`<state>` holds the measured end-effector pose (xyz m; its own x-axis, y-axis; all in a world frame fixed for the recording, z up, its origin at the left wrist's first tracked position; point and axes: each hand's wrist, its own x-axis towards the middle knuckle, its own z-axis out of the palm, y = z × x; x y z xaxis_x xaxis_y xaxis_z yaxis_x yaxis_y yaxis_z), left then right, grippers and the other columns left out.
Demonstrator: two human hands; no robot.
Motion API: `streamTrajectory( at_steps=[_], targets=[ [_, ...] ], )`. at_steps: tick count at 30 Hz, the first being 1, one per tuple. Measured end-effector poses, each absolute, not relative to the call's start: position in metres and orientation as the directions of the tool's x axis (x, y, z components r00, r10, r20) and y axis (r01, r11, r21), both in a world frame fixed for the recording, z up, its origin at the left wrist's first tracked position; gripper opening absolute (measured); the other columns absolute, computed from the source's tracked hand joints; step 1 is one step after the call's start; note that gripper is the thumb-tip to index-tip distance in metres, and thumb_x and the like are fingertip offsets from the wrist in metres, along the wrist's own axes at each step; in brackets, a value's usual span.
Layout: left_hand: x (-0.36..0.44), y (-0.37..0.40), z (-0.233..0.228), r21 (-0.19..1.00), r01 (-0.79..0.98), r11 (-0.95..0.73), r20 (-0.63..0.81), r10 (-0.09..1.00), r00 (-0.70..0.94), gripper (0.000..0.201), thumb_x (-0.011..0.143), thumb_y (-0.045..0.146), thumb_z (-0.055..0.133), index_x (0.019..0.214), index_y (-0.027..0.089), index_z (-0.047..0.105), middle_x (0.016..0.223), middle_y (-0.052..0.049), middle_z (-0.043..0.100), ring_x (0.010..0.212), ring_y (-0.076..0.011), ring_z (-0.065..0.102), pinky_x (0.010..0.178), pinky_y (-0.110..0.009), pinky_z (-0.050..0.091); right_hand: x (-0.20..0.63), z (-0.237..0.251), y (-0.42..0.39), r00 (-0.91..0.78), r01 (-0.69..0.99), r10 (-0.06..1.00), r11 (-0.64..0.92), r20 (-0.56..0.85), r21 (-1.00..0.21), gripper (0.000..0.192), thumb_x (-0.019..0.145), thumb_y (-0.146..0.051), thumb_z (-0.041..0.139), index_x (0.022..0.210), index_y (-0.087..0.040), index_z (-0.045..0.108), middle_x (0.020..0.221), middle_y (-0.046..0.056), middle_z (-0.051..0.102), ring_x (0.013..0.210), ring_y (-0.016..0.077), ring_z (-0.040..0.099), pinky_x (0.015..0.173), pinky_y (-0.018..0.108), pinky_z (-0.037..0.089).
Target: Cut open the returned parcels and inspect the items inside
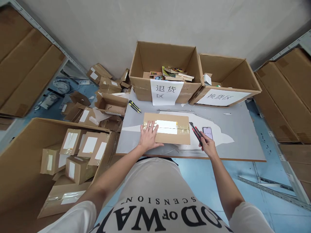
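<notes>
the left hand [149,136] is lying flat, fingers spread wide, on the left end of a taped cardboard parcel [173,137]; it is gripping nothing, and its fingers are reaching the left edge of a white label [168,126] on the parcel's top. the parcel is resting flat near the front middle of the grey bench [247,144], its long side running left to right, with clear tape showing along its seam at both ends. the right hand [207,145] is holding a red-and-black utility knife [197,134], fingers closed around the handle; the knife is slanting up and leftward, its tip pointing just beside the parcel's right edge. whether tip and cardboard are touching: cannot tell. a phone [208,132] with a lit screen is lying just beyond the right hand. a second cutter, yellow and black [134,106], is lying near the bench's left edge, behind the parcel. at the back, a large box [143,91] is holding a pile of books [178,74] and bearing a paper sign [167,92]; a smaller box [224,61], also signed, is standing just beside it on the right. to the left of the bench, a big carton [23,142] is containing several labelled small parcels [77,171].
</notes>
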<state>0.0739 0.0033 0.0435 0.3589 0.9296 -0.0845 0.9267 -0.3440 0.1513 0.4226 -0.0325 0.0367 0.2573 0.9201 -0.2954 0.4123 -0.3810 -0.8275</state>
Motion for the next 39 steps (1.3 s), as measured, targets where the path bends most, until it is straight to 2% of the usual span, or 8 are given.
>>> streamTrajectory(
  at_steps=[6, 18, 33, 39],
  targets=[
    [0.074, 0.004, 0.042, 0.158, 0.922, -0.353, -0.068, 0.928, 0.367, 0.11, 0.064, 0.082, 0.05, 0.147, 0.013, 0.029, 0.155, -0.019, 0.017, 0.142, -0.042, 0.009, 0.108, -0.065, 0.006, 0.427, 0.027, -0.038, 0.231, 0.342, 0.913, -0.399, -0.335, -0.851, 0.071, 0.081, -0.055, 0.051, 0.138, -0.013, 0.047, 0.05, -0.003, 0.056, 0.033, 0.0077, 0.04, 0.035, 0.023, 0.039],
    [0.073, 0.004, 0.04, 0.161, 0.921, -0.355, -0.064, 0.927, 0.369, 0.11, 0.064, 0.083, 0.048, 0.147, 0.013, 0.028, 0.155, -0.019, 0.017, 0.142, -0.0414, 0.009, 0.107, -0.066, 0.005, 0.421, 0.032, -0.044, 0.248, 0.343, 0.913, -0.395, -0.324, -0.852, 0.073, 0.081, -0.058, 0.051, 0.137, -0.012, 0.049, 0.049, -0.004, 0.055, 0.033, 0.0076, 0.039, 0.036, 0.023, 0.038],
    [0.074, 0.004, 0.042, 0.149, 0.926, -0.347, -0.088, 0.928, 0.362, 0.109, 0.064, 0.081, 0.05, 0.148, 0.014, 0.028, 0.155, -0.02, 0.017, 0.142, -0.0423, 0.009, 0.107, -0.065, 0.007, 0.418, 0.031, -0.053, 0.236, 0.442, 0.932, -0.356, -0.275, -0.824, 0.071, 0.084, -0.057, 0.046, 0.137, -0.011, 0.049, 0.051, -0.003, 0.055, 0.034, 0.0093, 0.041, 0.038, 0.025, 0.041],
    [0.076, 0.004, 0.042, 0.154, 0.93, -0.333, -0.099, 0.931, 0.35, 0.109, 0.064, 0.081, 0.05, 0.147, 0.015, 0.028, 0.155, -0.019, 0.016, 0.143, -0.0415, 0.008, 0.107, -0.065, 0.007, 0.425, 0.041, -0.047, 0.14, 0.555, 0.962, -0.272, -0.235, -0.786, 0.065, 0.086, -0.054, 0.044, 0.136, -0.012, 0.051, 0.054, -0.001, 0.056, 0.035, 0.0092, 0.041, 0.041, 0.026, 0.042]
  ],
)
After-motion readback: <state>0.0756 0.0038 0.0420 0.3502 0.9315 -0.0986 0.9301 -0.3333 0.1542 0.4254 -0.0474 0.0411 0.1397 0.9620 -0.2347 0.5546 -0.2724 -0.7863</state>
